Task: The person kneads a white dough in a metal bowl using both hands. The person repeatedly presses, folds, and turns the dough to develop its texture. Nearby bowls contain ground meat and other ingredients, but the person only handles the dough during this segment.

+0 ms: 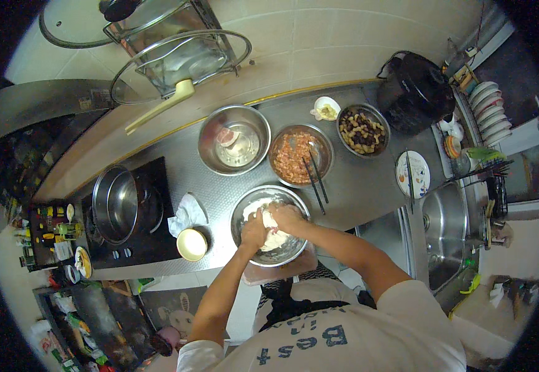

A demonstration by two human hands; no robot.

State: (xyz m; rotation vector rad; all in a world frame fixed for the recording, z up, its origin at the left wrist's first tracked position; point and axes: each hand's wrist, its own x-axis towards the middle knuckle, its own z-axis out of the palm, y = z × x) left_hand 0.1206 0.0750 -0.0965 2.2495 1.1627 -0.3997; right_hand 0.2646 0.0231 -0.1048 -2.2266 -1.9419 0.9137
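Observation:
Both hands are inside a steel mixing bowl point(238, 211) at the front edge of the counter. My left hand point(253, 229) grips the near-left side of a pale, floury lump of dough point(275, 238). Opposite it, my right hand point(288, 217) presses into the dough from the right, fingers partly hidden. Loose white flour clings to the bowl's inner wall. Just behind stands a steel bowl of minced meat point(292, 156), with a pair of dark chopsticks point(314, 181) leaning over its near rim.
A larger steel bowl point(251, 162) holds a pinkish piece. Back right are a small white dish point(319, 103), a bowl of dark and pale chunks point(362, 129) and a black appliance point(416, 93). Left are a cream bowl point(192, 245), a cloth point(187, 216) and a pot point(116, 204); right, a sink point(443, 232).

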